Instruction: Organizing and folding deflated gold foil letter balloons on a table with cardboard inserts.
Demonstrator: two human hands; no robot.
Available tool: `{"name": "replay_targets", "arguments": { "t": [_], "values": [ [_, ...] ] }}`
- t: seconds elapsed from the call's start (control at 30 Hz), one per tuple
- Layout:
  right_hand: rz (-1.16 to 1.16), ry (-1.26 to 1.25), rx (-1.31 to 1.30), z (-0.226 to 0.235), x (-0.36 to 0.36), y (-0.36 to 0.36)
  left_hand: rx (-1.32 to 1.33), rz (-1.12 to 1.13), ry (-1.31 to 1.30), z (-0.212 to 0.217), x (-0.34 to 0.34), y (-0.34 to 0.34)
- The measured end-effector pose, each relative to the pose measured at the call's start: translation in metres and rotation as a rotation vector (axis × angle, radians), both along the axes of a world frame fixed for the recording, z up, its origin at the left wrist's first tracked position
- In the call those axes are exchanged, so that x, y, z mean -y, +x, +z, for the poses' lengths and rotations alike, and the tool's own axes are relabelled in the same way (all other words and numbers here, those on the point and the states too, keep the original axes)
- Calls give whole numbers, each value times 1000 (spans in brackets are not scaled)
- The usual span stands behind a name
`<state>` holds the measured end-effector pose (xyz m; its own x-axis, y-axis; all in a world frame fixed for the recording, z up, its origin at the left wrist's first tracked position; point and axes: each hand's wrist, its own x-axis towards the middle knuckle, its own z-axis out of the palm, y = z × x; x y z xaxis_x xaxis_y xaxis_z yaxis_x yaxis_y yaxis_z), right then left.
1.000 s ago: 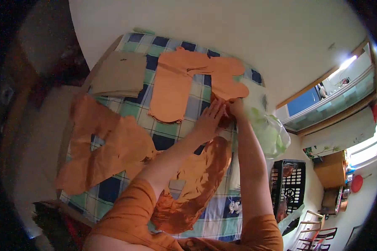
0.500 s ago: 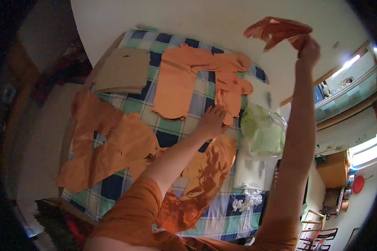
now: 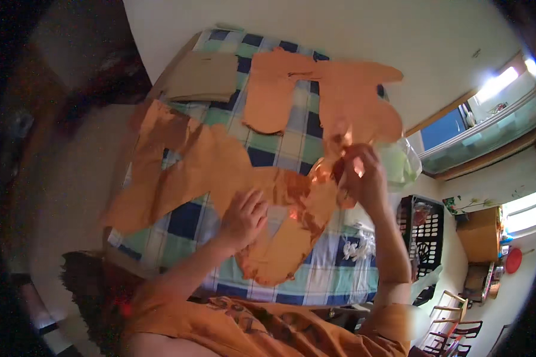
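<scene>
Several flat, uninflated rose-gold foil balloons lie on a checked cloth (image 3: 280,146). One folded foil balloon (image 3: 269,98) is at the far middle, with a wider foil balloon (image 3: 351,95) beside it on the right. A large creased foil balloon (image 3: 190,172) spreads across the left, and a curved, crinkled foil balloon (image 3: 286,244) lies nearer me. My left hand (image 3: 244,220) rests on the foil in the near middle, fingers extended. My right hand (image 3: 366,178) is closed on shiny foil at the near end of the right-hand balloon; its fingers hide part of the foil.
A folded tan sheet or board (image 3: 202,77) lies at the far left of the cloth. To the right are a pale green plastic bag (image 3: 402,163), a tangle of white ribbon (image 3: 360,245) and a black slatted crate (image 3: 423,238). A pale wall (image 3: 339,30) stands behind.
My right hand has come down from high at the right with the foil, which now spreads over the right side. My left hand has drawn back from there to the near middle.
</scene>
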<state>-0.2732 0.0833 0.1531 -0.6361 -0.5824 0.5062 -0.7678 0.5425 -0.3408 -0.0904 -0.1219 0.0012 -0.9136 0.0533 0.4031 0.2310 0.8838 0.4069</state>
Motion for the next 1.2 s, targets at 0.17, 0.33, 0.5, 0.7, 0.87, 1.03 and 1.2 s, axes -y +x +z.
{"name": "replay_targets", "arguments": {
  "t": [0.17, 0.33, 0.5, 0.7, 0.87, 1.03, 1.2],
  "values": [
    [-70, 8, 333, -82, -7, 117, 87, 83, -60, -21, 9, 44],
    [-99, 60, 420, -136, 3, 200, 55, 91, 18, -28, 13, 39],
    [12, 158, 322, -129, 11, 194, 18, 116, 23, -31, 11, 36],
    [-244, 330, -65, -170, 8, 129, -17, 94, -43, -32, 13, 30],
    [-409, 81, 276, -153, 19, 31, 19, 88, -227, -30, 16, 40],
    [-486, 100, 97, -186, 38, -86, 3, 93, -122, -40, 14, 40],
    [-402, -109, 292, -189, 56, -110, 95, 57, -154, -31, 9, 40]
  ]
}}
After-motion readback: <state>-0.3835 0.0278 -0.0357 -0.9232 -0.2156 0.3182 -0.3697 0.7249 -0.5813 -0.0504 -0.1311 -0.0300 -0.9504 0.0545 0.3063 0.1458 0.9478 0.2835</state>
